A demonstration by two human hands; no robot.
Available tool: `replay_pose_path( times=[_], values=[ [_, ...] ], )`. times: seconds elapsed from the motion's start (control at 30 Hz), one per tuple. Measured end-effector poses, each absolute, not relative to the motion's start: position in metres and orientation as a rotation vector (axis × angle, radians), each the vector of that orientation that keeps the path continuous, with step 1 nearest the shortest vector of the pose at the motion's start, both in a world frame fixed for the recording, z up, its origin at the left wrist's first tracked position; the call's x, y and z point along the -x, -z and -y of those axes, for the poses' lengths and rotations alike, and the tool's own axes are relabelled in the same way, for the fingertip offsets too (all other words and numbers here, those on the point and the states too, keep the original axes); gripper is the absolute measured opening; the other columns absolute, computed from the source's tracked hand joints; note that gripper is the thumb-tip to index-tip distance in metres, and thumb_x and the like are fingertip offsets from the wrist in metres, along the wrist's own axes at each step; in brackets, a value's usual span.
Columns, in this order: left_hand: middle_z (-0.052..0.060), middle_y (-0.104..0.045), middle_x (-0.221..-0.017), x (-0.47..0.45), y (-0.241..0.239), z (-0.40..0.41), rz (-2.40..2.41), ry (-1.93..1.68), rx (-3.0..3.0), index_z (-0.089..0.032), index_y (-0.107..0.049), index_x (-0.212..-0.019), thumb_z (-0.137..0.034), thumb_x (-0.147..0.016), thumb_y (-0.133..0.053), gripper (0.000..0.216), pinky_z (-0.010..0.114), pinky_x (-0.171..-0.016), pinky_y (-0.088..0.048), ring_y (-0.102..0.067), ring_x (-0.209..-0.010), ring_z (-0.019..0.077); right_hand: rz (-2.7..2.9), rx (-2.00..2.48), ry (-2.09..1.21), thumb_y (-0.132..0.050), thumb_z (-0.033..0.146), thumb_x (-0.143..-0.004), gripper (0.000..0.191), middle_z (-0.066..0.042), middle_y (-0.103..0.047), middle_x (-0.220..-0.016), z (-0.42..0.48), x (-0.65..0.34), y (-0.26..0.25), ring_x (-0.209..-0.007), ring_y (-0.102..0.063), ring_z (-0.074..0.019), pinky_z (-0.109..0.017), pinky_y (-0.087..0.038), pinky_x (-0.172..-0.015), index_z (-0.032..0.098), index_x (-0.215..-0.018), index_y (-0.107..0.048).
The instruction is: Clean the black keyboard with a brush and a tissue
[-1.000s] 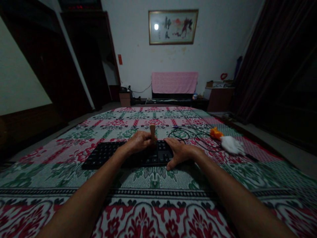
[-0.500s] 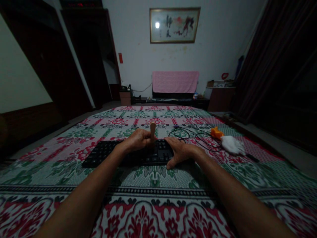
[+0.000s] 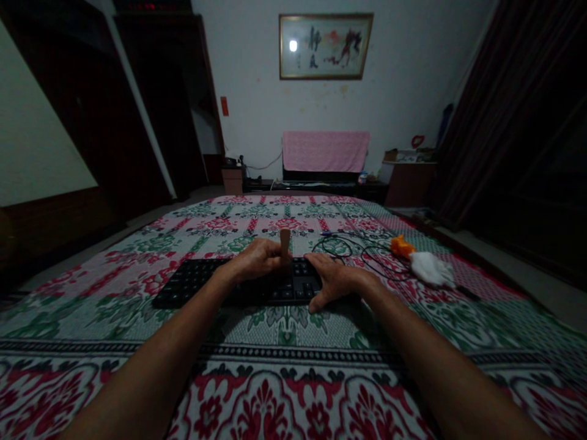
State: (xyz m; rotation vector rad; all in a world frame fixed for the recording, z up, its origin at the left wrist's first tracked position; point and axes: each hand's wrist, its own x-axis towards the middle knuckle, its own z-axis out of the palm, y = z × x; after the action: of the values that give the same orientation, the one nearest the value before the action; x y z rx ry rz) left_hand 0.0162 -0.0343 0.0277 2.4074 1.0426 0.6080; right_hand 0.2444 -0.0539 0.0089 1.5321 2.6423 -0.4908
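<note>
A black keyboard (image 3: 192, 284) is lying crosswise in front of the person, on a cover (image 3: 284, 330) patterned with red, green and white flowers. The left hand (image 3: 259, 260) is reaching over the middle of the keyboard, its grip closing around a flat, tan, wooden-looking handle (image 3: 284, 241). The handle is standing nearly upright, its top showing above the fingers; the hand is hiding its lower end, so what is touching the keys cannot be told. The right hand (image 3: 332, 278) is resting over the keyboard's right end, its grip open, with the fingers spreading toward the far edge and the thumb sitting by the near edge.

Beyond the right hand, a thin dark cable (image 3: 337, 244) is looping across the cover. Farther right, a bright orange item (image 3: 402, 247) is lying just beside a fluffy white item (image 3: 431, 269), from which a dark stick is pointing toward the right. Across the dim room, a pink cloth (image 3: 325, 151) is hanging below a framed picture (image 3: 326, 46), and a dark curtain (image 3: 468, 104) is filling the right side.
</note>
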Motion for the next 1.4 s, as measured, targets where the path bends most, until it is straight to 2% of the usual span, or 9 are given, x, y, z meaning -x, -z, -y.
replay_pose_path(
  times=[0.2,0.43,0.6,0.73,0.9,1.13,1.27,1.4],
  values=[
    [-0.001,-0.069,-0.074,-0.003,-0.036,0.034,-1.138,-0.456,-2.377,-0.018,-0.069,-0.084,-0.029,-0.075,-0.052,0.022,0.021,-0.06,-0.04,-0.06,-0.069,0.015,-2.67,-1.515,0.475,-0.074,0.067,-0.041,0.125,-0.015,-0.019,-0.149,0.054,-0.244,-0.01,-0.137,-0.016,-0.034,-0.05,-0.018,-0.11,0.017,-0.142,-0.019],
    [0.0,-0.068,-0.077,-0.019,-0.037,0.043,-1.042,-0.497,-2.419,-0.017,-0.069,-0.088,-0.03,-0.077,-0.05,0.025,0.021,-0.065,-0.04,-0.059,-0.075,0.0149,-2.676,-1.527,0.467,-0.074,0.067,-0.04,0.126,-0.015,-0.02,-0.148,0.053,-0.245,-0.006,-0.136,-0.015,-0.0361,-0.051,-0.018,-0.11,0.018,-0.142,-0.019],
    [-0.001,-0.065,-0.072,-0.008,-0.041,0.039,-1.132,-0.364,-2.404,-0.016,-0.068,-0.086,-0.025,-0.073,-0.052,0.022,0.021,-0.061,-0.039,-0.058,-0.069,0.0142,-2.68,-1.525,0.458,-0.073,0.068,-0.039,0.126,-0.015,-0.021,-0.148,0.054,-0.244,-0.008,-0.136,-0.015,-0.0365,-0.052,-0.019,-0.11,0.017,-0.142,-0.021],
    [0.0,-0.066,-0.078,-0.005,-0.04,0.036,-1.049,-0.454,-2.342,-0.016,-0.067,-0.089,-0.028,-0.075,-0.052,0.024,0.022,-0.066,-0.041,-0.059,-0.075,0.0149,-2.66,-1.53,0.475,-0.074,0.066,-0.041,0.124,-0.014,-0.019,-0.149,0.054,-0.244,-0.009,-0.137,-0.014,-0.0362,-0.052,-0.017,-0.11,0.021,-0.142,-0.019],
    [0.002,-0.067,-0.081,-0.017,-0.034,0.039,-0.935,-0.517,-2.247,-0.014,-0.067,-0.09,-0.028,-0.076,-0.054,0.024,0.024,-0.071,-0.044,-0.059,-0.077,0.0149,-2.652,-1.537,0.477,-0.074,0.067,-0.04,0.126,-0.015,-0.018,-0.149,0.053,-0.245,-0.008,-0.137,-0.013,-0.0369,-0.052,-0.017,-0.11,0.019,-0.143,-0.018],
    [0.0,-0.066,-0.075,-0.004,-0.038,0.033,-1.0,-0.463,-2.143,-0.014,-0.067,-0.084,-0.022,-0.07,-0.057,0.018,0.022,-0.067,-0.043,-0.059,-0.071,0.013,-2.663,-1.529,0.455,-0.074,0.067,-0.04,0.126,-0.015,-0.019,-0.148,0.054,-0.244,-0.009,-0.136,-0.015,-0.0364,-0.053,-0.019,-0.11,0.017,-0.142,-0.02],
    [0.0,-0.067,-0.077,-0.013,-0.036,0.036,-0.937,-0.542,-2.102,-0.014,-0.067,-0.083,-0.02,-0.069,-0.058,0.017,0.023,-0.071,-0.044,-0.059,-0.073,0.0123,-2.701,-1.52,0.454,-0.074,0.067,-0.039,0.123,-0.014,-0.025,-0.146,0.053,-0.245,-0.007,-0.135,-0.019,-0.0367,-0.053,-0.022,-0.108,0.02,-0.14,-0.023],
    [0.0,-0.067,-0.075,-0.014,-0.039,0.04,-0.94,-0.45,-2.137,-0.015,-0.067,-0.081,-0.019,-0.069,-0.059,0.016,0.022,-0.068,-0.044,-0.059,-0.072,0.0128,-2.709,-1.519,0.459,-0.073,0.068,-0.039,0.121,-0.013,-0.028,-0.144,0.051,-0.246,-0.004,-0.134,-0.02,-0.0374,-0.053,-0.021,-0.108,0.021,-0.139,-0.025]
  ],
)
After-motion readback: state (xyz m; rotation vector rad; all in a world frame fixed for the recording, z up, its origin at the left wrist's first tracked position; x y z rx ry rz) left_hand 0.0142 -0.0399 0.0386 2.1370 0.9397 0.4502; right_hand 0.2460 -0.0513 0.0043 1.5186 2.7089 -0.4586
